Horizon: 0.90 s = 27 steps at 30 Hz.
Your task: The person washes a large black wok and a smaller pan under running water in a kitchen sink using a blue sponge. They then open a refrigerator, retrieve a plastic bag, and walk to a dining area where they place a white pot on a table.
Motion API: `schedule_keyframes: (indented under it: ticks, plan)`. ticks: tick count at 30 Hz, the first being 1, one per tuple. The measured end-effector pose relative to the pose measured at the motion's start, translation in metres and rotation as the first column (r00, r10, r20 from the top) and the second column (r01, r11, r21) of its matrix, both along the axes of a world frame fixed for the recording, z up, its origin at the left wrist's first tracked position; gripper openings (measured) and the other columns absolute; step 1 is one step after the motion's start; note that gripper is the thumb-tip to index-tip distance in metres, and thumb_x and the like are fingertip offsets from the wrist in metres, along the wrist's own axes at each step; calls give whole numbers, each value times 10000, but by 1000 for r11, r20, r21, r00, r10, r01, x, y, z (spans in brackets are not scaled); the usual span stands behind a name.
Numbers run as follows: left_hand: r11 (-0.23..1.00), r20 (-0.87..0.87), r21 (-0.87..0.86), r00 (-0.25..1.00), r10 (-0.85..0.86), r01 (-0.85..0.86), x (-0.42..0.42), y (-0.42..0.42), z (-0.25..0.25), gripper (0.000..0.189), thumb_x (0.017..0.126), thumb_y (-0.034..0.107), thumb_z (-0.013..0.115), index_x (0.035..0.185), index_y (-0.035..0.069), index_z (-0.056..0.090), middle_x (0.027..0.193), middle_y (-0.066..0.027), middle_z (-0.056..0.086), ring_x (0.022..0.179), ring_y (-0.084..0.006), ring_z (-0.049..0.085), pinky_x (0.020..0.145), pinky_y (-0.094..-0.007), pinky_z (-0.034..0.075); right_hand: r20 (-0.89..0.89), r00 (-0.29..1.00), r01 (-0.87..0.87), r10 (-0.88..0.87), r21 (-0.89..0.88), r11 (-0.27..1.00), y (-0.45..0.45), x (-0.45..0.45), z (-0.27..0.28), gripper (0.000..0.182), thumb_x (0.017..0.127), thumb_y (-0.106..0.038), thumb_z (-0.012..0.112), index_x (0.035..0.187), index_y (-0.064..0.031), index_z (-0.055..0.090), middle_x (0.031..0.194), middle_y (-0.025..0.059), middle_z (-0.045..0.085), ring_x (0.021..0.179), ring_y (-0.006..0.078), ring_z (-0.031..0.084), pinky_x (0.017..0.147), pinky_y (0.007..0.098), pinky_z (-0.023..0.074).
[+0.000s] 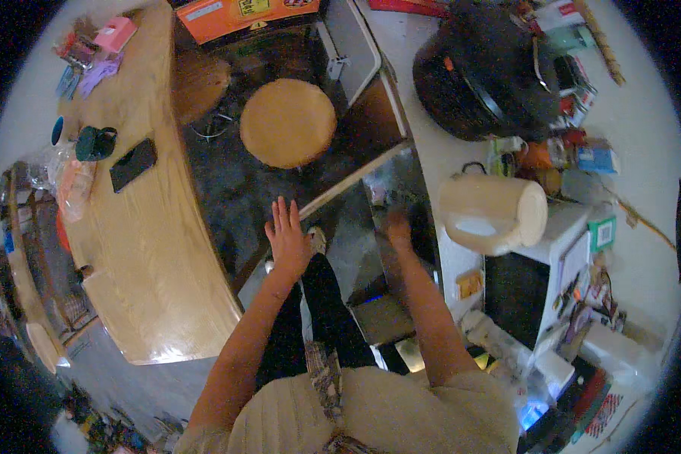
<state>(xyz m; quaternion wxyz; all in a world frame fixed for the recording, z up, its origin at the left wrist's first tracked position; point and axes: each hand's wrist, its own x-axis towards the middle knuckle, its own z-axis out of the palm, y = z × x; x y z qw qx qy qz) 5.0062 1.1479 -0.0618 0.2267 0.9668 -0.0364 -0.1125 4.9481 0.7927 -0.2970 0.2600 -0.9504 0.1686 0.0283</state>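
Note:
My left hand is at the middle, its fingers spread against the near end of a wooden-edged cabinet door that stands out from the cabinet. Nothing shows in its fingers. My right hand, blurred, reaches into the dark cabinet space right of the door, beneath the counter; its fingers are hard to make out, and whether it holds something cannot be told. A round wooden stool stands beyond the door. Below my right forearm is a dark box-like thing.
On the left, a curved wooden counter carries a black phone-like slab and a dark green mug. A beige jug, a black bag-like item and several packages sit on the right. An orange box is at the top.

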Motion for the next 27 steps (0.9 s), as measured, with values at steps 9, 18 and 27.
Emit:
schedule_keyframes:
  ticks: [9, 18, 27]
  plan:
    - [996, -118, 57, 991, 70, -64, 14, -2, -17, 749, 705, 102, 683, 1342, 44, 294, 1448, -186, 153, 1338, -367, 179, 1015, -561, 213, -134, 890, 380, -436, -310, 872, -46, 211, -56, 317, 803, -246, 531, 1017, -17, 579, 942, 160, 629, 834, 341, 606, 735, 443, 478]
    - [988, -76, -22, 986, 150, -152, 24, -7, -30, 781, 630, 94, 741, 1303, 36, 349, 1409, -222, 229, 1283, -387, 278, 985, -550, 256, -154, 837, 450, -525, -350, 821, -98, 227, -108, 346, 798, -263, 549, 1033, -10, 575, 954, 168, 627, 847, 346, 604, 742, 448, 475]
    - [993, -94, 95, 993, 78, -69, 25, -6, -28, 744, 599, 140, 759, 1247, 20, 412, 1373, -206, 289, 1219, -375, 355, 979, -518, 287, -140, 821, 488, -553, -331, 808, -107, 219, -110, 377, 792, -279, 566, 1048, -3, 570, 965, 176, 625, 861, 350, 602, 749, 454, 473]
